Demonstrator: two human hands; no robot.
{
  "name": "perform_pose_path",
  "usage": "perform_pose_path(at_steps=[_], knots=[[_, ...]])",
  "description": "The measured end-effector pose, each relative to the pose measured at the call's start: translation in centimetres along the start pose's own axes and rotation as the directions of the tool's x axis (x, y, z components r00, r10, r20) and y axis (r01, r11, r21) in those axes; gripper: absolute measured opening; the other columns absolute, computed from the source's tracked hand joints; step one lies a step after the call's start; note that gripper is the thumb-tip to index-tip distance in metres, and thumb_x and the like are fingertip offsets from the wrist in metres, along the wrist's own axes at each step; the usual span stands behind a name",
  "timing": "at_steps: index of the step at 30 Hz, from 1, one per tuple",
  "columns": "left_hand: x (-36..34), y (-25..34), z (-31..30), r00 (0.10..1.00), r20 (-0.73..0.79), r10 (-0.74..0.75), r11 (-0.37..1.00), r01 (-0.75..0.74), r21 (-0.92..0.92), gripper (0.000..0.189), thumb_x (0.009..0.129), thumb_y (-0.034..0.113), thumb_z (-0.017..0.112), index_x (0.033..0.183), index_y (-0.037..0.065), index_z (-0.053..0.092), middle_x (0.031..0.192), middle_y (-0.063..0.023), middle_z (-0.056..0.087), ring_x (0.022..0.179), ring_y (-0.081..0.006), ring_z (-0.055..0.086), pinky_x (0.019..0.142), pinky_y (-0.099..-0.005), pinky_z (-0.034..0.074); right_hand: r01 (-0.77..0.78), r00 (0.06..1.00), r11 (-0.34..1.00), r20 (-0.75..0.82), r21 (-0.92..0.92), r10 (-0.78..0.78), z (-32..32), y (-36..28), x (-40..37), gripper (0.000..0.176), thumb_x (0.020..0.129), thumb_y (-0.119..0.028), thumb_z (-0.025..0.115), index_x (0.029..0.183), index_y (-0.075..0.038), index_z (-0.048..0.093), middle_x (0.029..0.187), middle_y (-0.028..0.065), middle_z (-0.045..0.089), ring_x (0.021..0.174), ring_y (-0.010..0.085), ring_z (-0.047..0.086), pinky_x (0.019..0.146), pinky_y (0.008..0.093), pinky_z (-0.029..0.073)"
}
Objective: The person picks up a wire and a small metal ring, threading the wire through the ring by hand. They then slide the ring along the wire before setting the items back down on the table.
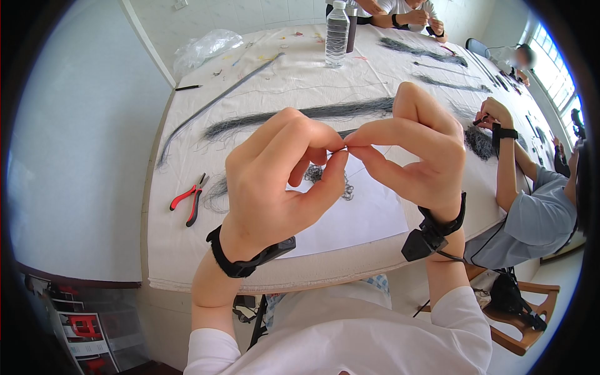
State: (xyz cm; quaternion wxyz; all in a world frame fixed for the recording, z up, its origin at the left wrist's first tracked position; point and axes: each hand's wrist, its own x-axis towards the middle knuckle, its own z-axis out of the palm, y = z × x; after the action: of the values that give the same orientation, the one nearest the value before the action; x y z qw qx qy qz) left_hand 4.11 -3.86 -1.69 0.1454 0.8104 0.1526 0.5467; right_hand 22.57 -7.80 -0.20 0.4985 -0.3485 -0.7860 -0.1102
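My left hand (281,169) and my right hand (419,150) meet fingertip to fingertip above the table. Each one is closed in a pinch of thumb and forefinger on a thin dark strand (338,150), of which only a tiny piece shows. Below them lies a white paper sheet (369,219) with a small heap of dark curled loops (348,189), partly hidden by my left hand. Behind the hands stretches a long bundle of grey wire-like strands (300,115). Red-and-black pliers (192,199) rest to the left of my left hand, their handles spread.
A water bottle (337,37) and a dark flask (352,30) stand at the back of the cloth-covered table (187,250). A thin grey bundle (219,97) and a black pen (189,87) lie at left. Co-workers sit at right and behind; one co-worker's hand (495,114) is near a dark tangle (480,142).
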Motion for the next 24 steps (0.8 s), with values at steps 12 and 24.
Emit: perform_pose_path(at_steps=[12, 24], knots=[[-0.49, 0.46, -0.09, 0.999, 0.002, -0.049, 0.998, 0.049, 0.044, 0.018, 0.069, -0.004, 0.071, 0.079, 0.006, 0.061, 0.07, 0.0005, 0.058, 0.041, -0.0036, 0.041, 0.036, -0.0203, 0.027, 0.013, 1.0, 0.998, -0.013, -0.054, -0.014, 0.07, -0.78, -0.15, 0.027, 0.05, 0.0, 0.076, 0.077, -0.007, 0.073, 0.066, -0.0008, 0.03, 0.057, 0.0127, 0.033, 0.049, 0.026, 0.022], [-0.08, 0.27, 0.03, 1.0, 0.001, -0.016, 0.997, 0.016, 0.081, 0.018, 0.068, -0.007, 0.069, 0.078, 0.005, 0.061, 0.07, 0.0004, 0.059, 0.048, -0.0046, 0.047, 0.039, -0.0196, 0.029, 0.036, 0.999, 0.993, -0.03, -0.115, -0.04, 0.05, -0.49, 0.1, 0.027, 0.051, 0.0, 0.078, 0.077, -0.007, 0.073, 0.066, -0.0002, 0.03, 0.057, 0.0131, 0.033, 0.049, 0.0262, 0.023]])
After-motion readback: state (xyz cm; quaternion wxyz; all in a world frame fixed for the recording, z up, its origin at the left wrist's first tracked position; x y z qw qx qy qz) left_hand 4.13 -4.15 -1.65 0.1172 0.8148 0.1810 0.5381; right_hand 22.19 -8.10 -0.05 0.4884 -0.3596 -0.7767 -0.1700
